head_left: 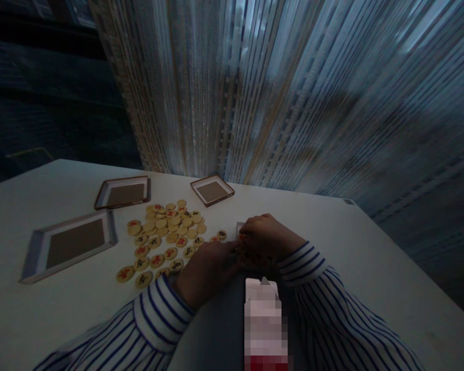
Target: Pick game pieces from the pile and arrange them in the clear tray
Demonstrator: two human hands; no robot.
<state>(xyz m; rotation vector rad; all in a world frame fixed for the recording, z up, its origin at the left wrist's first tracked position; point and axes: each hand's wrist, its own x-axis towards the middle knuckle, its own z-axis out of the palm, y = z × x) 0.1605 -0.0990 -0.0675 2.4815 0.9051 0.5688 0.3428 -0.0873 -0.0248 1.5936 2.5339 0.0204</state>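
Observation:
Chinese chess pieces (174, 220), round and pale wooden with red or black characters, lie in a loose spread left of my hands. A small pale box (239, 225) sits in front of me, mostly hidden by my hands, with dim pieces inside. My left hand (211, 265) grips the box's near left side, its fingertips in shadow. Over the box, my right hand (268, 234) is closed, fingers curled down in a pinch. A bit of red-marked piece (243, 236) shows at its fingertips. Two pieces, including a black-marked piece (221, 234), lie just left of the box.
On the white table (332, 268) stand three shallow trays: a large tray (110, 226) at left, a brown-rimmed tray (149, 189) behind it, and a smaller tray (232, 194) at the back. A string curtain (224, 93) hangs beyond the far edge. A phone (261, 288), partly pixelated, is below my hands.

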